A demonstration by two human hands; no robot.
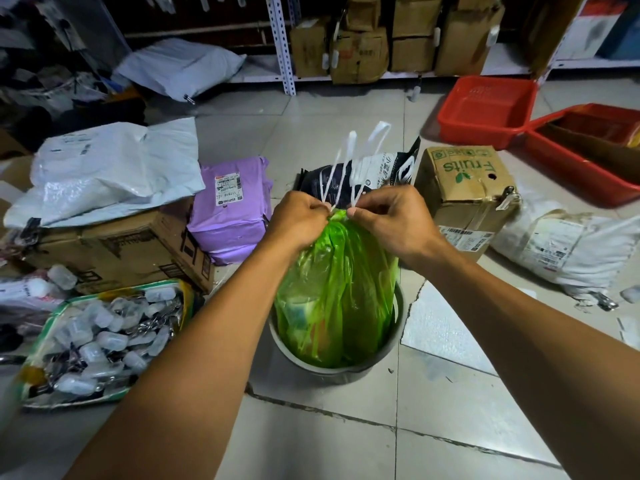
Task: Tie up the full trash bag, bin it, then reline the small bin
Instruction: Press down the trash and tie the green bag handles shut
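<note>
Both hands (301, 216) (391, 216) pinch green bag (332, 289) neck, seemingly gripping drawstrings (349, 161).

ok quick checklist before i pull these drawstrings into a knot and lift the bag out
1. Left hand pinching a white drawstring: ok.
2. Right hand pinching the other loop: ok.
3. Green trash bag mouth gathered shut: ok.
4. Knot already tied: not ok, loops stand free.
5. Bag bottom seated in the small bin: ok.
6. Bag free of tears: cannot tell.
</note>
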